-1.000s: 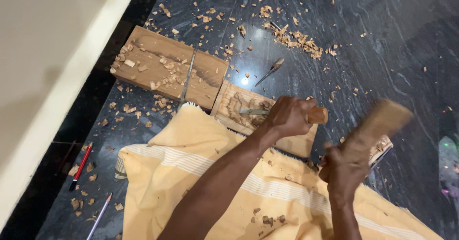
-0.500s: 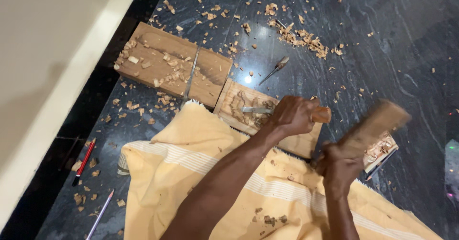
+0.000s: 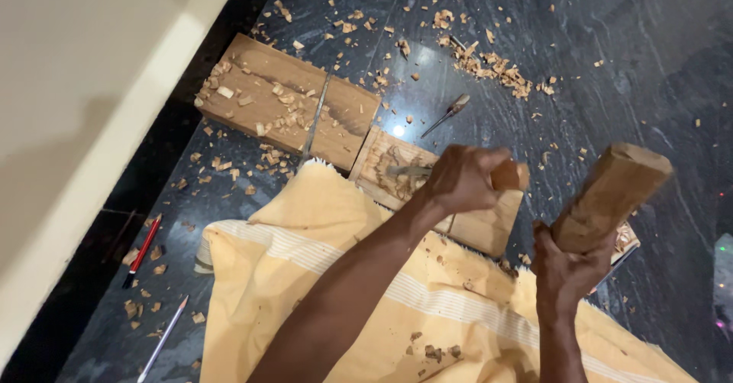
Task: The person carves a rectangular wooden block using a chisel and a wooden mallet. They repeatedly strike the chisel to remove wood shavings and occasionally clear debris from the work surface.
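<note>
Gripping a chisel (image 3: 450, 174) by its wooden handle, the left hand (image 3: 462, 180) is clenched, with the blade lying across a small carved wood panel (image 3: 427, 196). The right hand (image 3: 569, 268) is closed around a wooden mallet (image 3: 611, 192), held raised just beside the handle's end. A yellow striped cloth (image 3: 321, 276) covers the lap below. A larger wood block (image 3: 286, 100), another chisel (image 3: 447, 114), a red pen (image 3: 143, 249), a pencil (image 3: 163, 337) and wood chips (image 3: 492, 66) lie on the dark stone floor (image 3: 626, 62).

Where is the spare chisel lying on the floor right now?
In the head view the spare chisel lies on the dark stone floor, above the carved wood panel and just right of the long wooden block, untouched by either hand.
</note>
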